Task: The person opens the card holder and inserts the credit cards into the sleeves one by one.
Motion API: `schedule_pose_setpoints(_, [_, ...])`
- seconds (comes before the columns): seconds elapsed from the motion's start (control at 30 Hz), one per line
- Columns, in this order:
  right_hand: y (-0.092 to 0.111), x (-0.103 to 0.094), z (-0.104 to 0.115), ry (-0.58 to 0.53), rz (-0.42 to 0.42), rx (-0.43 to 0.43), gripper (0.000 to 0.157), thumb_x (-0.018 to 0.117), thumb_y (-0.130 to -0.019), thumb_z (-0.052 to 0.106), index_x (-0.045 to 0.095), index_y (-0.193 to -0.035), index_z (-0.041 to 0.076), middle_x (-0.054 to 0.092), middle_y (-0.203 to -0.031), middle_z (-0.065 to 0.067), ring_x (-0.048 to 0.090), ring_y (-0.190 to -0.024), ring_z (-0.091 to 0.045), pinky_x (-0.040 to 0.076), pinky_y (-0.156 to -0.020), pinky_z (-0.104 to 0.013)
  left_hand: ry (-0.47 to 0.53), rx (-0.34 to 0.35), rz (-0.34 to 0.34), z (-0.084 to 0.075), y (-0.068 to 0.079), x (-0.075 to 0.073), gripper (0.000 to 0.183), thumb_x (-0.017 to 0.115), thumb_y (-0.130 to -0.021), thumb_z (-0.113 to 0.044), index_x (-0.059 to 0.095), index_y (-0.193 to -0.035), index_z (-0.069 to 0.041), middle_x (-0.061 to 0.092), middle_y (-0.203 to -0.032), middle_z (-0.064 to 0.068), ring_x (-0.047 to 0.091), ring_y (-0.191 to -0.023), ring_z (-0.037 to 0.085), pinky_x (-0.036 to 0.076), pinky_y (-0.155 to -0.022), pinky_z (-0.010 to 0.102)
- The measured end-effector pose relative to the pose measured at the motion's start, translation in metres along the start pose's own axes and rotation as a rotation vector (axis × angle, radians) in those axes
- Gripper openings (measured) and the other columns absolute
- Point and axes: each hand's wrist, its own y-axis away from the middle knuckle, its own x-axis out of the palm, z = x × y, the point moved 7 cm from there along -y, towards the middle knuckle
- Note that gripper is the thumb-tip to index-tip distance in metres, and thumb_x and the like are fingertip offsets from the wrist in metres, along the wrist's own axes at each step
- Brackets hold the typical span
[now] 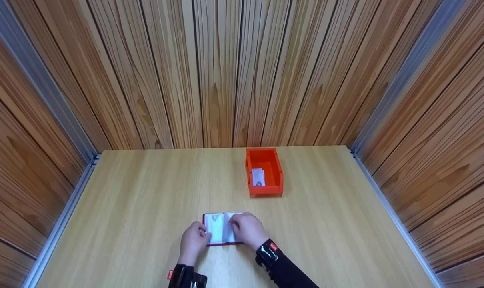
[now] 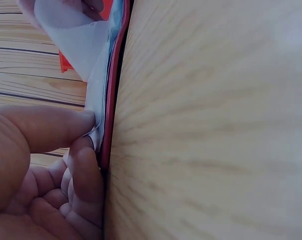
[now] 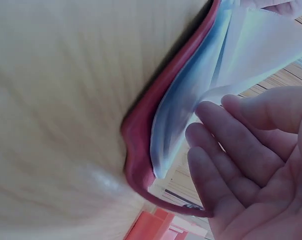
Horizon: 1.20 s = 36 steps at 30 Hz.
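A small card holder with a red cover (image 3: pixel 138 150) and clear plastic sleeves lies spread on the table, its left page (image 1: pixel 215 232) facing up in the head view. My left hand (image 1: pixel 195 239) is at its left edge; in the left wrist view the thumb and index finger pinch the page edge (image 2: pixel 94 131). Over the right half, my right hand (image 1: pixel 250 231) holds a translucent sleeve (image 2: pixel 73 42) between thumb and index finger, raised off the other pages. The remaining right fingers (image 3: pixel 225 165) are loosely bent beside the cover's strap (image 3: pixel 175 207).
Beyond the holder, an orange-red bin (image 1: pixel 266 190) stands toward the back of the wooden table (image 1: pixel 146 192). White printed cards (image 1: pixel 258 177) lie inside it. Wood-panelled walls (image 1: pixel 218 80) with metal corner rails (image 1: pixel 402 80) enclose the table at the back and sides.
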Motion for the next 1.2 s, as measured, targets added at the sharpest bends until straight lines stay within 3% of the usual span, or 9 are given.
schedule_pose_setpoints(0.5, [-0.001,0.012,0.007,-0.072,0.078,0.012,0.018,0.065,-0.094,0.016,0.075,-0.108,0.012,0.072,-0.100,0.002,0.066,-0.097,-0.016,0.051,-0.087,-0.037,0.005,0.025,-0.011,-0.002,0.000,-0.002,0.019,0.074,-0.078,-0.001,0.056,-0.086,-0.002,0.051,-0.071,-0.001,0.049,-0.065,0.015,0.042,-0.061,0.032])
schedule_pose_setpoints(0.93, [-0.004,0.020,0.016,-0.085,0.084,0.015,0.025,0.064,-0.095,0.015,0.071,-0.118,0.010,0.070,-0.112,-0.002,0.063,-0.107,-0.018,0.049,-0.093,-0.037,0.010,0.062,-0.030,-0.003,0.000,-0.003,0.020,0.074,-0.076,0.001,0.057,-0.085,-0.002,0.051,-0.070,-0.001,0.049,-0.064,0.014,0.042,-0.061,0.032])
schedule_pose_setpoints(1.2, [-0.011,0.022,0.023,-0.050,0.058,-0.033,0.021,0.064,-0.094,0.014,0.074,-0.113,0.011,0.072,-0.105,-0.001,0.065,-0.100,-0.017,0.050,-0.090,-0.035,0.005,0.048,-0.025,-0.001,0.000,-0.002,0.019,0.073,-0.077,0.000,0.057,-0.085,-0.002,0.051,-0.070,-0.002,0.048,-0.064,0.014,0.042,-0.060,0.031])
